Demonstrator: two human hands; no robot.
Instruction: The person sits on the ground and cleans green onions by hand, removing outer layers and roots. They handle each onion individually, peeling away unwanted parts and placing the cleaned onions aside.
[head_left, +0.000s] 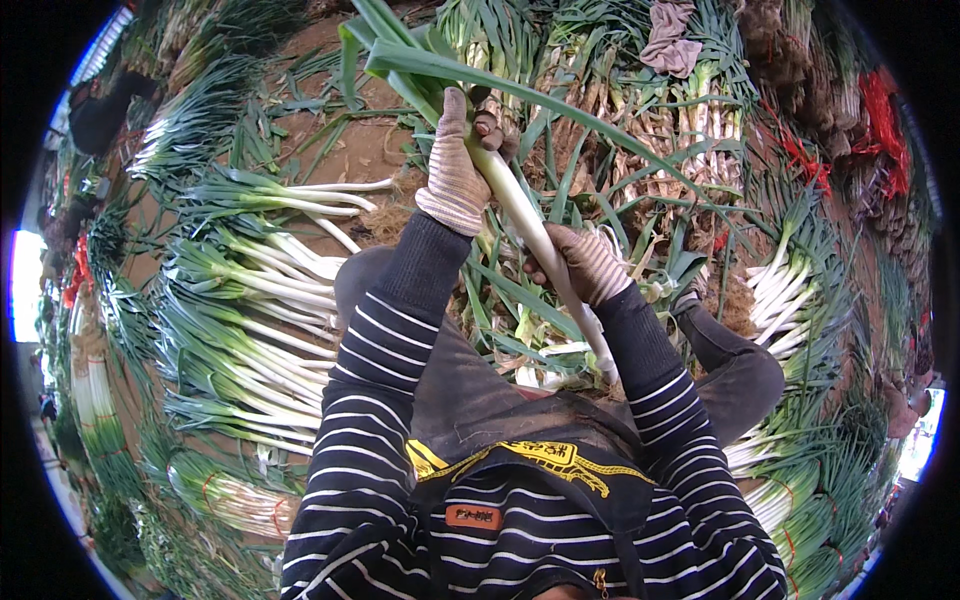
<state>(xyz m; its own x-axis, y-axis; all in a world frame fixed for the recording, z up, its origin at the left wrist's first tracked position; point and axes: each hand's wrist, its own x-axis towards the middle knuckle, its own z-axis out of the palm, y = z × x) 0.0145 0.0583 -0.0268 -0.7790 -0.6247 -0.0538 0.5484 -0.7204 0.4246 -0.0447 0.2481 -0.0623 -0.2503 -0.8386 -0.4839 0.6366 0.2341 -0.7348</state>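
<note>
My left hand (456, 169), in a striped fabric glove with the fingertips showing, grips a long leek-like green onion (520, 201) just below its leaves. The onion slants across my lap, green leaves at the top and the root end near my right forearm. Lower on its white shaft, my right hand (585, 259), gloved likewise, closes around it. Stripped leaves and pale outer skins (532, 322) lie heaped between my crossed legs. Beyond my hands, unpeeled onions with dry brown skins (630, 161) stretch in a row.
Clean white-stemmed onions (262, 345) lie in a long row at my left; another pile (784, 300) is at my right. Bundles tied with red bands (229, 502) rest at lower left. A crumpled cloth (670, 41) lies on the far onions. Red netting (881, 135) hangs at upper right.
</note>
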